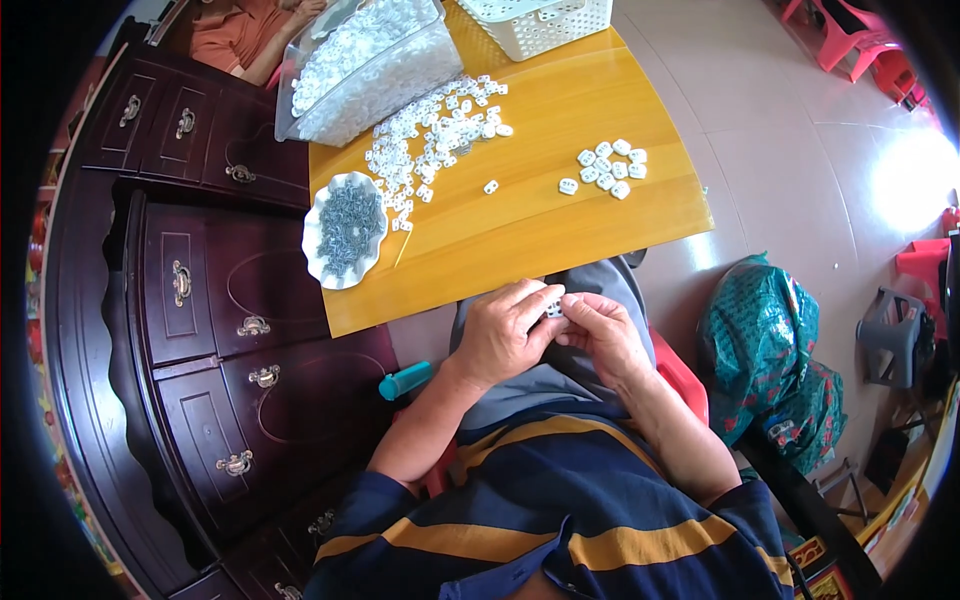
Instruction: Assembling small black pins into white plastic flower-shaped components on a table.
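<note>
Over my lap, just off the table's near edge, my left hand [503,335] and my right hand [605,335] meet with fingertips pinched around one small white plastic piece with dark holes [554,309]. My fingers cover most of it. On the table [530,218], several similar white pieces [604,172] are gathered at the right, and a lone white piece [490,187] lies near the middle. Many loose white pieces [425,140] spread across the left side. A scalloped white dish [312,262] at the left corner holds a heap of small grey metal parts, probably screws [350,225].
A clear bin [385,85] full of white pieces and a white perforated basket [560,30] stand at the table's far side. A thin yellowish stick [403,248] lies by the dish. Dark wooden drawers [250,270] flank the left; green bags [765,350] sit on the floor at right.
</note>
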{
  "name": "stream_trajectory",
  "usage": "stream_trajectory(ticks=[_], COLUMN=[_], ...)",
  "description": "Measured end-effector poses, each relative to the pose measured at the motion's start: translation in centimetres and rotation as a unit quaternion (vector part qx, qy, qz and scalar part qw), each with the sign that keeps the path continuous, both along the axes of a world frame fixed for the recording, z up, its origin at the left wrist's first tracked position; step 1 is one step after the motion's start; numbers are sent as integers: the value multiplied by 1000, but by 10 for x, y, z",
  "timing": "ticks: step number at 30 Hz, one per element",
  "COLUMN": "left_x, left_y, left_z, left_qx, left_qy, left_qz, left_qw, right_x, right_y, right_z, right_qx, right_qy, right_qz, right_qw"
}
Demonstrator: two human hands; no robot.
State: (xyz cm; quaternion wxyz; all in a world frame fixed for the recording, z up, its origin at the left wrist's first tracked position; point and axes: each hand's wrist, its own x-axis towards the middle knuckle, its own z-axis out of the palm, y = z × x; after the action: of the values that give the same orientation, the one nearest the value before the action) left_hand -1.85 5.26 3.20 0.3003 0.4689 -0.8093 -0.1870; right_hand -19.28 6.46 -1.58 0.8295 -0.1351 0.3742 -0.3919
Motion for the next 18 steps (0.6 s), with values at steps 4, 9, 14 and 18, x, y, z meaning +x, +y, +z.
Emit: stream_trajectory(ticks=[4, 9, 14, 18], left_x=[1, 0, -2, -5], left_y=[0, 0, -2, -4], left_z=[-3, -5, -9, -10], left_qx=[-3, -7, -23, -24], left_qy=[2, 4, 7, 12], left_qz=[-3, -2, 2, -5], left_qw=[1000, 1000, 1000, 1000], right_x=[1, 2, 2, 2], right_y=[0, 1, 2, 2], right_z=[0, 0, 0, 0], right_qx=[-8, -19, -33, -41], right_qy=[6, 13, 34, 44], right_qz=[-8, -24, -38, -44], right_qw=[1000, 999, 998, 997])
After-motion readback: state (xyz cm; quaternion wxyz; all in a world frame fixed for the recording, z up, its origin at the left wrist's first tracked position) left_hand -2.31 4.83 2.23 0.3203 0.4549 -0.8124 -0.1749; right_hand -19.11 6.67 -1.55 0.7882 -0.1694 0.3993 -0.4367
